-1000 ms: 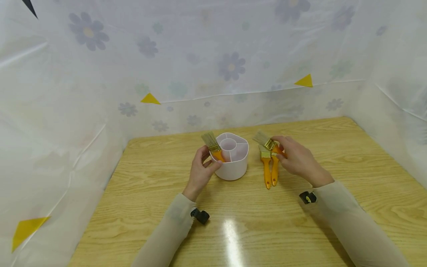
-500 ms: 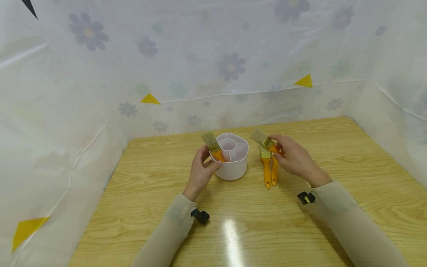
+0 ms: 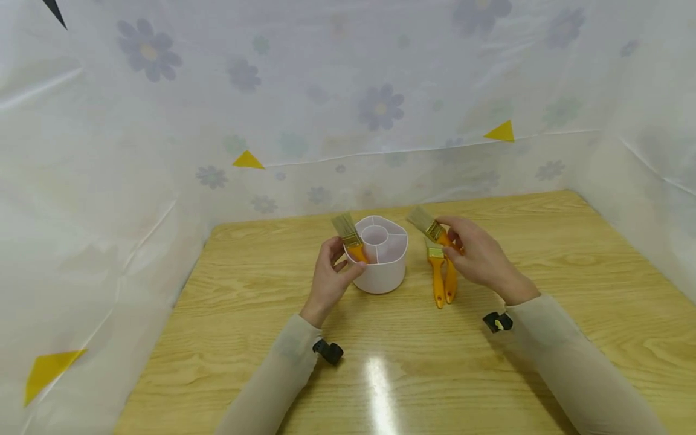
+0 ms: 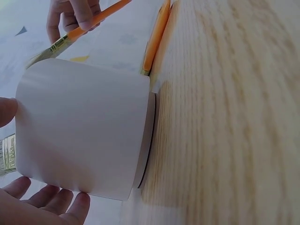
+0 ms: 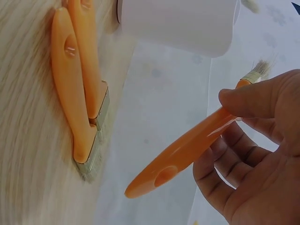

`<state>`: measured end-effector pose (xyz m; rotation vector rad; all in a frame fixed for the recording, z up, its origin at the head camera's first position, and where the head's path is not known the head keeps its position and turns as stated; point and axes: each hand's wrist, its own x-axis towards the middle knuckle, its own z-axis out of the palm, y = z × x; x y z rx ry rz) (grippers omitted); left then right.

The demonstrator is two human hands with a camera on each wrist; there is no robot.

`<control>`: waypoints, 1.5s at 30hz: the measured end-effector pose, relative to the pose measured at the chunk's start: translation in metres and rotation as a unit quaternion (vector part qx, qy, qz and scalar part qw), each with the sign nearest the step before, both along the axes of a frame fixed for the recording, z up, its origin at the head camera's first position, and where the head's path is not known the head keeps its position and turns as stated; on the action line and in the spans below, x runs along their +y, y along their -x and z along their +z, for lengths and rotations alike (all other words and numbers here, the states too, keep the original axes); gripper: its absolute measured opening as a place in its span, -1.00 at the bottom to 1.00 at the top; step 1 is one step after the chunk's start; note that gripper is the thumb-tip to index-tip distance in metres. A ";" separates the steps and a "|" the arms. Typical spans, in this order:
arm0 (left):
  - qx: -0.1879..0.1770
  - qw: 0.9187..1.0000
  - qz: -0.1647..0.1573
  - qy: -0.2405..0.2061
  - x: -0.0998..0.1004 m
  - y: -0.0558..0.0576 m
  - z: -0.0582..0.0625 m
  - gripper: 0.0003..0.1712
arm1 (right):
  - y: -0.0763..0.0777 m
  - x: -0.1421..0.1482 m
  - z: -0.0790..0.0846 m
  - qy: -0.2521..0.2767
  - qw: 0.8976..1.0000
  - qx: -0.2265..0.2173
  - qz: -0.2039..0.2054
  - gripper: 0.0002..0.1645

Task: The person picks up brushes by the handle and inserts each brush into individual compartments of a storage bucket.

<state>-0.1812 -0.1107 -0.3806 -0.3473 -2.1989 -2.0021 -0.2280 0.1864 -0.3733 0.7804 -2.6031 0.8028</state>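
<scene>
A white round desk organizer (image 3: 383, 278) with several compartments stands upright on the table. My left hand (image 3: 328, 284) holds its left side, thumb at the rim and fingers along the wall in the left wrist view. One paintbrush (image 3: 347, 229) sits in the organizer's left compartment, bristles up, its lower handle hidden. Right of the organizer, my right hand (image 3: 478, 254) pinches another paintbrush (image 5: 183, 147) by the upper handle, near the ferrule. That brush is off the table, bristles pointing up and left in the head view. Beneath it lie two orange-handled paintbrushes (image 3: 437, 281), side by side.
The wood-grain table (image 3: 261, 326) is bounded by a flowered plastic sheet (image 3: 304, 109) at the back and more sheeting at both sides. Yellow triangular markers (image 3: 248, 159) are stuck on the sheeting. Dark wrist cameras (image 3: 328, 351) sit by both sleeves.
My right hand has raised its paintbrush and carried it slightly left, away from the two lying brushes. My left hand keeps its hold on the organizer. The head view has shifted slightly.
</scene>
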 end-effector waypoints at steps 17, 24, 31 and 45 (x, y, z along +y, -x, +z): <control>-0.009 1.000 0.005 -0.010 -0.002 0.016 -0.027 -0.18 | 0.001 -0.009 0.006 0.015 1.000 0.014 0.012 -0.36; -0.004 1.000 0.018 -0.008 -0.001 0.016 -0.032 -0.21 | -0.001 -0.014 0.010 0.035 0.999 0.019 0.019 -0.35; -0.009 1.000 0.012 -0.013 0.001 0.009 -0.018 -0.21 | -0.003 -0.019 0.011 0.049 0.998 0.031 0.028 -0.36; 0.002 1.000 0.005 0.006 0.002 0.000 0.000 -0.23 | -0.006 -0.039 0.025 0.074 0.995 0.049 0.050 -0.35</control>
